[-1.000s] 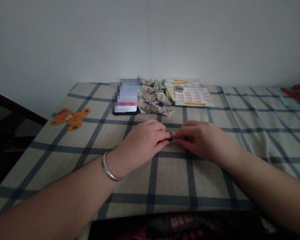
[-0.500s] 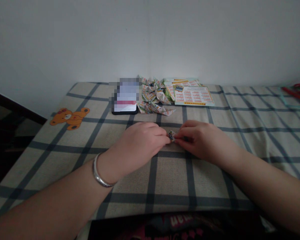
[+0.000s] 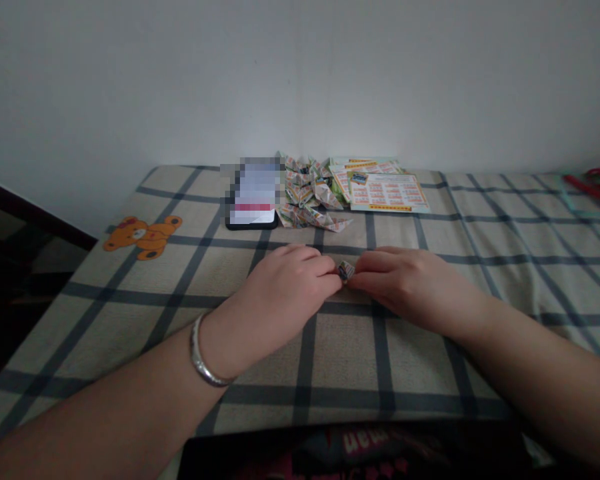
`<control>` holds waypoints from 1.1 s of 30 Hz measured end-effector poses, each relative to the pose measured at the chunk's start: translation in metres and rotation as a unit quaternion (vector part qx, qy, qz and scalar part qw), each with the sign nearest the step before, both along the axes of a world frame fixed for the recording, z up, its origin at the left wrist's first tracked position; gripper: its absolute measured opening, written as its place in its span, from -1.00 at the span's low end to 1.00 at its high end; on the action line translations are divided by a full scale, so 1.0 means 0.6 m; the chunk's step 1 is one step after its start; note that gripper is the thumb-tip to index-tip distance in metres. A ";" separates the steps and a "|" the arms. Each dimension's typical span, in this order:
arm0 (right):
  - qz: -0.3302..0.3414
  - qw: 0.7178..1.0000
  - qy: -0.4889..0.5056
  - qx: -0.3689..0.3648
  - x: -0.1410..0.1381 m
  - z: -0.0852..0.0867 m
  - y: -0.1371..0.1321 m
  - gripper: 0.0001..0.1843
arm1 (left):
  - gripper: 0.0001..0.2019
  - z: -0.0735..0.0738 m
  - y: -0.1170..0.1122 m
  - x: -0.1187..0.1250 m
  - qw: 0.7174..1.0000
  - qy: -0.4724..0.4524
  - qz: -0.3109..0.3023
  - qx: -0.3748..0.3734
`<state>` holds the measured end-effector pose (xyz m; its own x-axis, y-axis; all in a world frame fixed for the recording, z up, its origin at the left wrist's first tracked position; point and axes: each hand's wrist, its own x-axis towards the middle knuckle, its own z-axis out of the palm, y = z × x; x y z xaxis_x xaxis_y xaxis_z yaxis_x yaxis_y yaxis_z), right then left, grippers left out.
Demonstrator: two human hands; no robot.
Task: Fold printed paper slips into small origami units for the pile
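My left hand (image 3: 287, 287), with a silver bracelet (image 3: 203, 351) on its wrist, and my right hand (image 3: 403, 283) meet at the middle of the checked cloth (image 3: 340, 347). Both pinch a small folded piece of printed paper (image 3: 345, 271) between their fingertips, just above the cloth. Most of the paper piece is hidden by the fingers. Both hands are closed.
At the back lie a phone (image 3: 253, 200), a heap of folded paper pieces (image 3: 307, 193) and a stack of printed sheets (image 3: 380, 187). An orange bear patch (image 3: 143, 237) marks the cloth's left side. Red and green items (image 3: 597, 183) lie at far right. The cloth's left edge drops to dark floor.
Both hands stayed together on the paper piece with small finger shifts; the piece shows a little more between the fingertips now. The view shifted slightly.
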<state>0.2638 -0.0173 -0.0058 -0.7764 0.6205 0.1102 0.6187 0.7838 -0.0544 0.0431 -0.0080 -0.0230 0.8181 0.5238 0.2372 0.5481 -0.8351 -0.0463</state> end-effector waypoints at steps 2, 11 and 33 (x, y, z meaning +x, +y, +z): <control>0.002 1.000 0.000 -0.003 0.001 -0.001 0.002 -0.74 | -0.94 -0.001 0.003 -0.001 1.000 -0.005 -0.003 -0.004; -0.081 0.990 0.106 -0.040 -0.003 -0.018 0.015 -0.87 | -0.91 -0.015 0.021 -0.007 0.991 -0.104 -0.016 -0.078; -0.099 0.992 0.079 -0.017 -0.015 -0.015 0.007 -0.84 | -0.90 -0.018 0.021 -0.002 0.987 -0.127 0.013 -0.098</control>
<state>0.2546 -0.0130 -0.0146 -0.6137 0.7645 0.1974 0.7421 0.6438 -0.1864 0.0417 0.0043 -0.0338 0.7310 0.6001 0.3249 0.5430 -0.7999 0.2557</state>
